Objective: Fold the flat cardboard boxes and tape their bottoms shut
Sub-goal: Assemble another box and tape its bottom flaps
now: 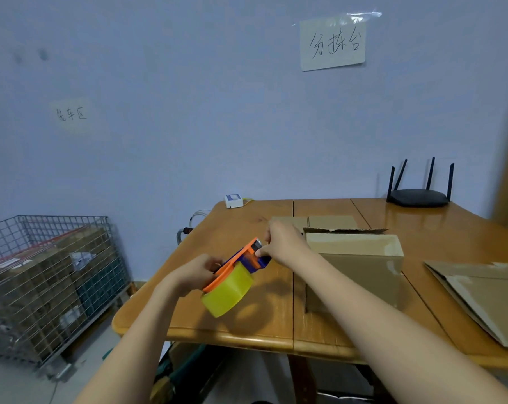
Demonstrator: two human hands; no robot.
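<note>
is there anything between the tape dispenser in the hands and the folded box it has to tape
Nothing visible does. The orange and blue tape dispenser with the yellow roll is held by the left hand and right hand, just left of the upright brown cardboard box; only bare wooden table lies between.

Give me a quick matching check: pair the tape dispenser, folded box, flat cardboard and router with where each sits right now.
Things:
1. tape dispenser
2. folded box
3. flat cardboard
4. router

Places:
A. far right corner of the table
B. held in both hands, above the table
C. lying at the table's right edge
D. standing mid-table

Pairs: 1-B, 2-D, 3-C, 4-A
</note>
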